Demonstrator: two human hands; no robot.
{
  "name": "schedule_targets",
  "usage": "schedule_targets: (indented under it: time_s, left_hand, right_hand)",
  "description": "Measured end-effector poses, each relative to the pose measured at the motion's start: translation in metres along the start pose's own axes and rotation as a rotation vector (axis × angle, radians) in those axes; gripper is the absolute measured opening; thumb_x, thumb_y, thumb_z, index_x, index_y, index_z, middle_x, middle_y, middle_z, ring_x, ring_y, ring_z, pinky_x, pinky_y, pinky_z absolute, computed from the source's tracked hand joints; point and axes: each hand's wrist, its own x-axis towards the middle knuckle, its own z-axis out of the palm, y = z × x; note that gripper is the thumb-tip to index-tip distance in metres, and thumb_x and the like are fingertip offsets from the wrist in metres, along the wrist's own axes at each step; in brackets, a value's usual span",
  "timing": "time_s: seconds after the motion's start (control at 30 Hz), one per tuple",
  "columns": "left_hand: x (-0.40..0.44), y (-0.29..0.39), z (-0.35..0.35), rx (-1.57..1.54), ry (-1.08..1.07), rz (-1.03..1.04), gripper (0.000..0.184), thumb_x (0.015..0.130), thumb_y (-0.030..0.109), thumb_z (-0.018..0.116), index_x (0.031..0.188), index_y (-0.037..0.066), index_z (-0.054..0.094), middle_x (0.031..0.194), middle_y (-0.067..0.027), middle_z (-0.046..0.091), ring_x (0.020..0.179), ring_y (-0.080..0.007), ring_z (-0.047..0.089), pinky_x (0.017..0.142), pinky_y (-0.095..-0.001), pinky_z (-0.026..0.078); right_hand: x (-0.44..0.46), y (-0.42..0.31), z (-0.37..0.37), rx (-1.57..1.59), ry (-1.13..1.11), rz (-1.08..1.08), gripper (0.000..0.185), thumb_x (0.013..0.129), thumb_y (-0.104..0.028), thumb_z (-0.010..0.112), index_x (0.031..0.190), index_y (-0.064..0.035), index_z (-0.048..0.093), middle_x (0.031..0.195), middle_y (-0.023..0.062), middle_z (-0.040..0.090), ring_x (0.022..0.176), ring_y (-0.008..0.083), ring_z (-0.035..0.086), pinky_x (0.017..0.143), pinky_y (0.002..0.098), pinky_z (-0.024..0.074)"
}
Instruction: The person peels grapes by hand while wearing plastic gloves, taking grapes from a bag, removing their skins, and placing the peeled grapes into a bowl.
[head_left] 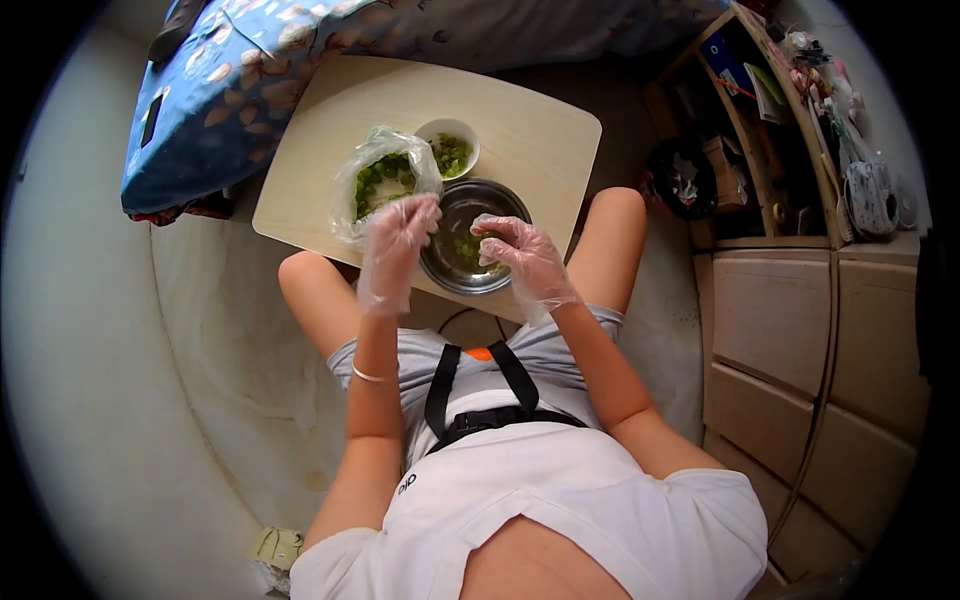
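Gloved work at a low table (pixel 540 125)

A blue bedspread (pixel 185 130) hangs at far left; right of it, on the table, sits a clear bag (pixel 345 195) of cut greens (pixel 368 187); the left hand (pixel 400 235), in a thin plastic glove, is at the bag's near right edge — fingers bunched together, though I cannot tell whether they pinch anything; beyond stands a white bowl (pixel 424 129) of greens; nearer, a metal bowl (pixel 475 203) holds a few green pieces (pixel 466 250); the gloved right hand (pixel 530 262) overlaps its right side — fingers curled, grip unclear.
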Motion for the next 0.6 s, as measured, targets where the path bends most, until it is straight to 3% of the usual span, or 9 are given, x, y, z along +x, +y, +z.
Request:
schedule_targets:
  time_s: [0.03,0.1,0.23,0.3,0.43,0.5,0.53,0.6]
  left_hand:
    - [0.016,0.001,-0.003,-0.001,-0.001,0.000,0.021,0.094,0.017,0.062,0.105,0.000,0.069,0.084,-0.0058,0.069,0.069,-0.0128,0.062,0.062,-0.0265,0.049]
    - [0.049,0.003,-0.007,0.474,0.088,0.527,0.018,0.090,0.017,0.066,0.102,0.004,0.070,0.083,-0.0107,0.069,0.072,-0.0242,0.064,0.067,-0.0342,0.050]
    - [0.094,0.017,0.005,0.664,0.106,0.628,0.018,0.087,0.015,0.068,0.102,0.004,0.070,0.085,-0.0137,0.066,0.074,-0.0253,0.064,0.070,-0.0353,0.050]
    - [0.120,-0.002,0.009,0.739,0.086,0.692,0.014,0.085,0.014,0.069,0.096,0.006,0.071,0.084,-0.0149,0.066,0.077,-0.0305,0.064,0.072,-0.0382,0.050]
    - [0.140,-0.024,0.010,0.776,0.023,0.697,0.015,0.085,0.015,0.070,0.096,0.005,0.071,0.086,-0.0149,0.067,0.079,-0.0314,0.065,0.073,-0.0399,0.050]
    - [0.143,-0.030,0.010,0.881,0.068,0.628,0.017,0.086,0.023,0.067,0.093,0.008,0.071,0.084,-0.0155,0.066,0.080,-0.0350,0.062,0.071,-0.0428,0.049]
    - [0.143,-0.033,0.010,0.882,0.068,0.625,0.017,0.086,0.023,0.067,0.093,0.008,0.071,0.084,-0.0155,0.066,0.080,-0.0350,0.062,0.071,-0.0428,0.049]
    - [0.142,-0.034,0.009,0.689,0.124,0.815,0.023,0.091,0.027,0.062,0.089,0.006,0.071,0.083,-0.0166,0.067,0.078,-0.0353,0.063,0.069,-0.0440,0.049]
  right_hand:
    - [-0.001,0.001,-0.002,0.018,0.002,0.028,0.028,0.091,-0.007,0.065,0.117,0.0022,0.060,0.110,0.0064,0.064,0.092,0.0123,0.061,0.082,0.0269,0.0530]
    - [-0.002,0.006,-0.006,-0.022,-0.007,0.053,0.028,0.091,-0.006,0.064,0.117,0.0019,0.061,0.112,0.0068,0.064,0.095,0.0120,0.061,0.084,0.0265,0.0523]
    - [-0.006,0.015,-0.015,-0.073,-0.015,0.100,0.028,0.090,-0.005,0.064,0.118,0.0016,0.062,0.113,0.0073,0.065,0.099,0.0114,0.060,0.087,0.0258,0.0506]
    - [-0.008,0.017,-0.016,-0.069,0.001,0.106,0.029,0.090,-0.004,0.065,0.118,0.0016,0.062,0.112,0.0073,0.065,0.099,0.0117,0.060,0.087,0.0259,0.0507]
    - [-0.011,0.022,-0.023,-0.050,0.020,0.147,0.031,0.090,-0.005,0.064,0.120,0.0018,0.060,0.111,0.0068,0.065,0.100,0.0128,0.061,0.086,0.0269,0.0514]
    - [-0.012,0.023,-0.025,-0.036,0.043,0.138,0.032,0.090,-0.005,0.064,0.121,0.0020,0.060,0.110,0.0069,0.064,0.098,0.0133,0.061,0.086,0.0272,0.0517]
    - [-0.012,0.024,-0.025,-0.025,0.060,0.129,0.033,0.091,-0.005,0.063,0.122,0.0021,0.059,0.109,0.0070,0.064,0.097,0.0138,0.062,0.085,0.0275,0.0520]
    - [-0.008,0.029,-0.029,0.018,0.036,0.117,0.033,0.091,-0.006,0.063,0.123,0.0022,0.058,0.109,0.0073,0.064,0.094,0.0142,0.063,0.086,0.0275,0.0521]
